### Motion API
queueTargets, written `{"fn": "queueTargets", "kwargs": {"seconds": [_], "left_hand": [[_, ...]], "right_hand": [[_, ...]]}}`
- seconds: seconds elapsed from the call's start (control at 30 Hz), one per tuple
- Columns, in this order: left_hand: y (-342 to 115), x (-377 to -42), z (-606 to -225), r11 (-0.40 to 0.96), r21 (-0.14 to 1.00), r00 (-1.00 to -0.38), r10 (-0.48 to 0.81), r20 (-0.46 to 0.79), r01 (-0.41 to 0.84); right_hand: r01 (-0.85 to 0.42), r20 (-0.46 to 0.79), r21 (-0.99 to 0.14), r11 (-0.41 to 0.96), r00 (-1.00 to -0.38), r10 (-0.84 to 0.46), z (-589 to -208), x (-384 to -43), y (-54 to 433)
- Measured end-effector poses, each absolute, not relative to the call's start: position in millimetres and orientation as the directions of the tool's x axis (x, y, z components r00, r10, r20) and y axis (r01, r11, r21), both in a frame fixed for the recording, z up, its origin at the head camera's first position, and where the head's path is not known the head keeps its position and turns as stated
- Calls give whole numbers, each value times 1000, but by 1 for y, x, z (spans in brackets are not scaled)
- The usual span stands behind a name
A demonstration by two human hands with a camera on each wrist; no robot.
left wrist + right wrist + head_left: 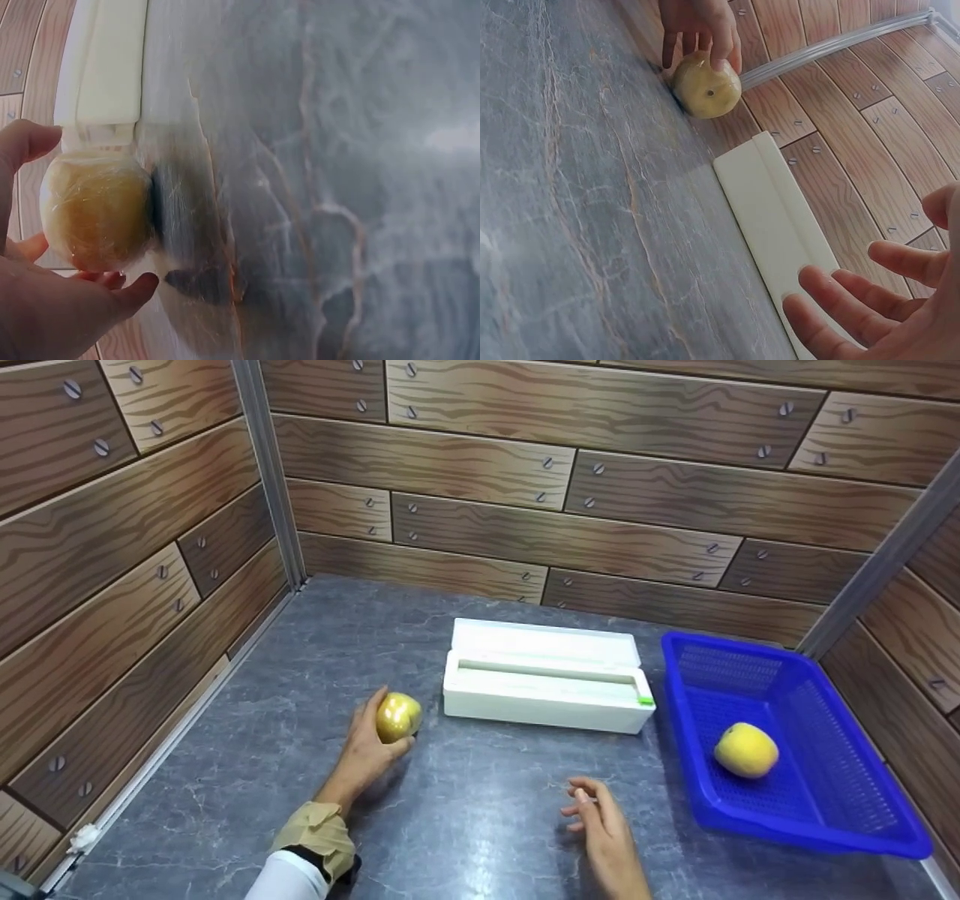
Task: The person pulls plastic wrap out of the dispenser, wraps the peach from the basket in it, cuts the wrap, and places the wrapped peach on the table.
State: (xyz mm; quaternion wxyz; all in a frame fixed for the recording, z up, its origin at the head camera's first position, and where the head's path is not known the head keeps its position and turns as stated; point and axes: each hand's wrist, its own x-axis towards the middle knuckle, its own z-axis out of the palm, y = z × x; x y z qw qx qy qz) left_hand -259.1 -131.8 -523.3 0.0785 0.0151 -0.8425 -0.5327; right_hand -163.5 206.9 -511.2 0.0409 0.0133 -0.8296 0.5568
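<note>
A yellow apple (399, 717) is in my left hand (370, 750), with the fingers around its far side and the thumb at its near side. Clear film wrapped about the apple (97, 210) shows wrinkled and shiny in the left wrist view. To its right, a long white cling film dispenser box (547, 706) lies with its lid (544, 643) raised at the back. My right hand (606, 836) hovers over the table in front of the box, fingers loosely bent and holding nothing. In the right wrist view the apple's dark end spot faces the camera.
On the right stands a blue plastic basket (806, 829) with a yellow fruit (746, 751) inside. A green piece (646, 700) sits at the box's right end. Wood-patterned walls (480, 525) close in the dark marbled table (247, 765) at the back and sides.
</note>
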Motion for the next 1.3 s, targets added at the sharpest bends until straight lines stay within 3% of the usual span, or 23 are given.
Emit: {"fn": "queueTargets", "kwargs": {"seconds": [0.37,0.47,0.6,0.77,1.03,1.3], "left_hand": [[-123,-251,-523,544,813,-924,-163,347,209],[-115,-250,-524,606,740,-862,-168,478,292],[-99,-255,-523,713,563,-740,-92,667,418],[-76,-269,-518,774,376,-640,50,766,510],[-50,-299,-506,799,212,-623,241,744,562],[-33,-318,-498,897,8,-741,361,566,443]], "right_hand": [[-111,134,-919,377,-990,35,-510,-167,211],[-148,177,-905,398,-983,37,-508,-171,213],[-186,237,-884,430,-969,68,-500,-181,219],[-213,324,-814,540,-939,118,-486,-204,226],[-274,514,-553,787,-856,63,-466,-266,235],[-310,551,-238,921,-824,-135,-479,-308,254]]}}
